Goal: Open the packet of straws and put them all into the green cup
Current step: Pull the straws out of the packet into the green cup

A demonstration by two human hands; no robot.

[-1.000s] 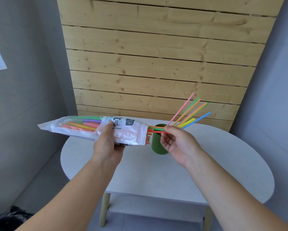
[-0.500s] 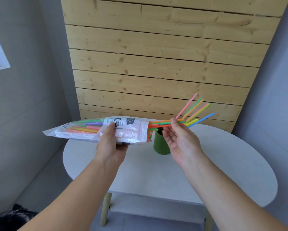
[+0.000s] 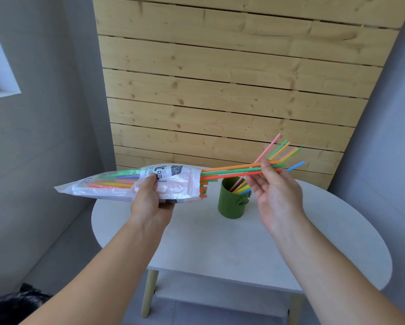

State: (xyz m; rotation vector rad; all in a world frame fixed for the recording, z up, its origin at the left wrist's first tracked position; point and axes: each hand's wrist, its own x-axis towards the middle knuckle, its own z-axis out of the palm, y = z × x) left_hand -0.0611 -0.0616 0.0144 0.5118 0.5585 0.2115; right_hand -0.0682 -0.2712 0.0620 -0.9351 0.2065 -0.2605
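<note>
Left hand [image 3: 150,204] grips packet [image 3: 112,185] at mid-length, thumb on top; right hand [image 3: 276,198] fingers [image 3: 267,166] pinch three straws [image 3: 234,171] near their outer ends, above green cup [image 3: 230,205] on desk [image 3: 220,249].

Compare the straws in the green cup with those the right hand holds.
The cup straws lean steeply, fanned apart; the held straws lie near level, bunched. The cup straws stand free in the green cup; the held straws are pinched by the right hand, tails inside the packet. Both are thin, coloured.
</note>
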